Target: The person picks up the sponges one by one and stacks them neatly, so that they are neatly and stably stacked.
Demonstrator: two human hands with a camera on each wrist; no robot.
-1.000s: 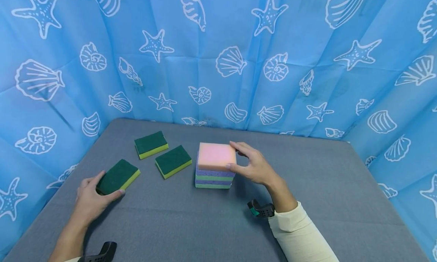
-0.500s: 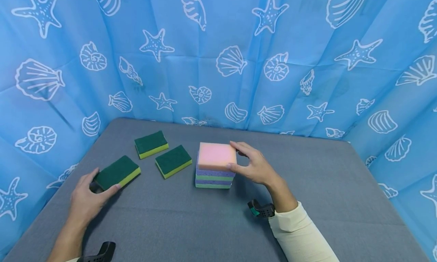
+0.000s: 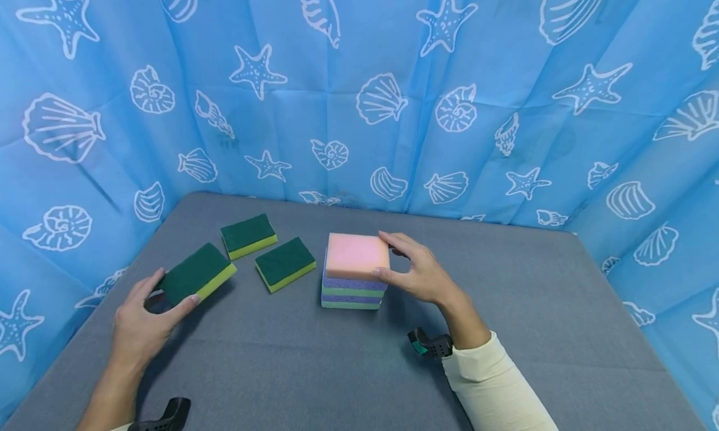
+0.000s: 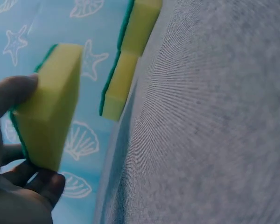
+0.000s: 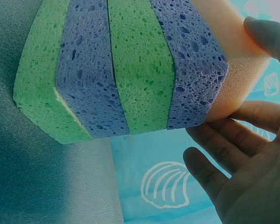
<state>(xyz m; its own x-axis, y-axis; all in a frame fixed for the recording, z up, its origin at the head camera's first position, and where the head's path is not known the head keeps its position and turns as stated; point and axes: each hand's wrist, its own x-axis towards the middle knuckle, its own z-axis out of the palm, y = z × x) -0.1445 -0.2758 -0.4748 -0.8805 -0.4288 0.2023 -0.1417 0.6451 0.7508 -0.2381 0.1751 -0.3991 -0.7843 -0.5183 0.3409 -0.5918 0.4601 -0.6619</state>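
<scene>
Left hand [image 4: 9, 154] cropped at the left wrist view's edge, fingers [image 4: 46, 182] dark and blurred. Right hand [image 5: 252, 154] cut off there too. Underside of sponge stack [image 3: 354, 272] hidden.

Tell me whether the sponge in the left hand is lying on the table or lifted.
Lifted. The left hand grips the green-and-yellow sponge; the left wrist view shows it clear of the table.

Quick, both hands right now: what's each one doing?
Left hand: grips the green-and-yellow scrub sponge, lifted clear of the table.
Right hand: fingers pinch the pink top sponge of the stack.
</scene>
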